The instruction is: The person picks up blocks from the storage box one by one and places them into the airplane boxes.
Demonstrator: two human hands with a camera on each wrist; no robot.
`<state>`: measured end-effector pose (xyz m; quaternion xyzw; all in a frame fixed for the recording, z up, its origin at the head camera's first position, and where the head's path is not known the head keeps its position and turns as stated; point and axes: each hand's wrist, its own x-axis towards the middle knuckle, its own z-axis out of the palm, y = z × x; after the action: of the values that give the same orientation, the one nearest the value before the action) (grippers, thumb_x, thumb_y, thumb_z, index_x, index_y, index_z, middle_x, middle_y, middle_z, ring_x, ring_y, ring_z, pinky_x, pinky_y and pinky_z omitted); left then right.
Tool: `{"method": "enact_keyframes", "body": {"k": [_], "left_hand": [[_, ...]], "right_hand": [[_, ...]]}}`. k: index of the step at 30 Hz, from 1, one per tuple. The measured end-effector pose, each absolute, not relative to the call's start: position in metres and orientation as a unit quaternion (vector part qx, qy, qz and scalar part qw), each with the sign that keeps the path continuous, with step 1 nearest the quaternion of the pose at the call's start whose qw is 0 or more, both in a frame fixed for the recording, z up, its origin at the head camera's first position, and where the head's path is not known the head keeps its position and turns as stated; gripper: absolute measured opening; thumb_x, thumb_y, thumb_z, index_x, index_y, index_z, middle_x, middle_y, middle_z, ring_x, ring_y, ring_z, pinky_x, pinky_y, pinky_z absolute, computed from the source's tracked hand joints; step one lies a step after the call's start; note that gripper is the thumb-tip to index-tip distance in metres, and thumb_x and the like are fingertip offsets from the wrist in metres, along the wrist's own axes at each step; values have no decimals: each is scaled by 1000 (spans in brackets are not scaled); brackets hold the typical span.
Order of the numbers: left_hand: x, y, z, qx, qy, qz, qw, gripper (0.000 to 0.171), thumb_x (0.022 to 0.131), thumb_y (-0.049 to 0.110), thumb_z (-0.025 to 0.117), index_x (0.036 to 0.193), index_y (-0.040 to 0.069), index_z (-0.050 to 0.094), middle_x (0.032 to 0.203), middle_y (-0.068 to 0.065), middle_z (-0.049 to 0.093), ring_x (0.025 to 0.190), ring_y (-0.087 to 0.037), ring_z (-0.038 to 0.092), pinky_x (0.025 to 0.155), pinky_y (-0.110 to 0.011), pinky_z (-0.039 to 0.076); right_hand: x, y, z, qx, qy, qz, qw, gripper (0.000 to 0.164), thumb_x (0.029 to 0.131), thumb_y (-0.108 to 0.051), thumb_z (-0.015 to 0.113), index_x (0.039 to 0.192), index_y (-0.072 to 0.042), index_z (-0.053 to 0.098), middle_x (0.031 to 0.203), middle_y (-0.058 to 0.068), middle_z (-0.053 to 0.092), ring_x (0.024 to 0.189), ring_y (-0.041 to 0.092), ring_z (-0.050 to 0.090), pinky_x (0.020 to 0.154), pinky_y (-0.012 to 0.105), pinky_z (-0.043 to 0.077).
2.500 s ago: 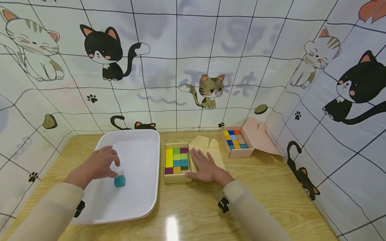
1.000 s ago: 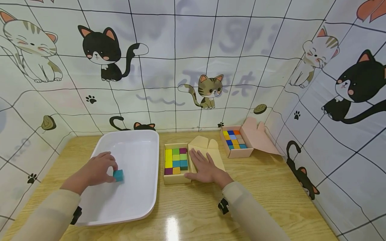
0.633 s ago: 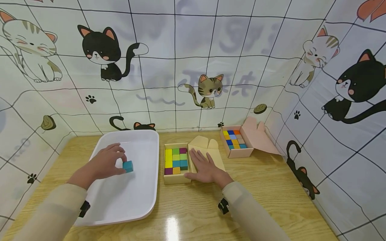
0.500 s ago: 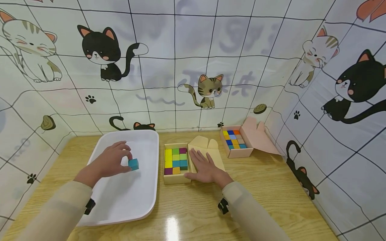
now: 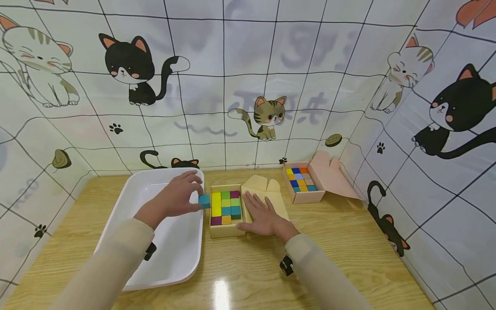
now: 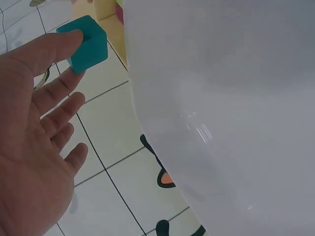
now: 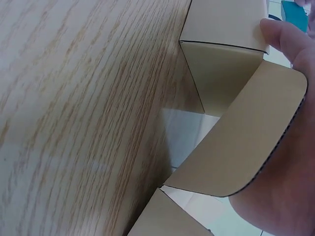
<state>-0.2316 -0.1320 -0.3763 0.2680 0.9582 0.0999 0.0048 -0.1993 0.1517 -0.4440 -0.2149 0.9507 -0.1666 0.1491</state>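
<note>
My left hand pinches a teal cube block between thumb and fingers, over the right rim of the white tray and just left of the yellow box. In the left wrist view the teal cube shows between thumb and index finger, the other fingers loosely spread. Fingers spread, my right hand rests on the folded-back lid of the yellow cardboard box; its thumb touches the box edge. Inside that box lie several coloured blocks, yellow, green, teal, purple and orange.
A pink cardboard box with its lid open stands at the back right, holding several coloured blocks. Everything rests on a wooden table. A cat-patterned, gridded cloth surrounds the table at the back and sides.
My left hand reached the teal cube in the tray, pinched it, lifted it and carried it right to the yellow box's left edge. The right hand stayed in place.
</note>
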Motion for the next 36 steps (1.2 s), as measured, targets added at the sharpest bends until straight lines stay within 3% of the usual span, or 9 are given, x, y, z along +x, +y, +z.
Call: {"method": "enact_keyframes", "body": {"k": [12, 25, 36], "left_hand": [[-234, -74, -382, 308, 947, 72, 57, 28, 76, 36, 80, 97, 19, 75, 132, -5, 58, 147, -30, 29, 119, -54, 29], [-232, -45, -399, 319, 939, 67, 106, 30, 80, 36, 78, 103, 17, 74, 137, -4, 55, 148, -26, 25, 122, -53, 22], [-233, -37, -411, 331, 936, 36, 111, 29, 80, 35, 79, 102, 16, 76, 124, 0, 59, 134, -21, 39, 121, -47, 28]], "right_hand": [[-201, 152, -446, -213, 952, -155, 156, 95, 91, -65, 46, 158, -15, 1, 167, 3, -1, 155, 27, 0, 123, 58, -3], [-201, 151, -447, -229, 952, -137, 149, 103, 88, -69, 50, 157, -12, -3, 166, 4, -4, 155, 26, 0, 123, 59, -1], [-200, 152, -447, -225, 952, -139, 151, 103, 89, -68, 51, 157, -12, -2, 167, 4, -4, 155, 27, 1, 123, 58, 0]]}}
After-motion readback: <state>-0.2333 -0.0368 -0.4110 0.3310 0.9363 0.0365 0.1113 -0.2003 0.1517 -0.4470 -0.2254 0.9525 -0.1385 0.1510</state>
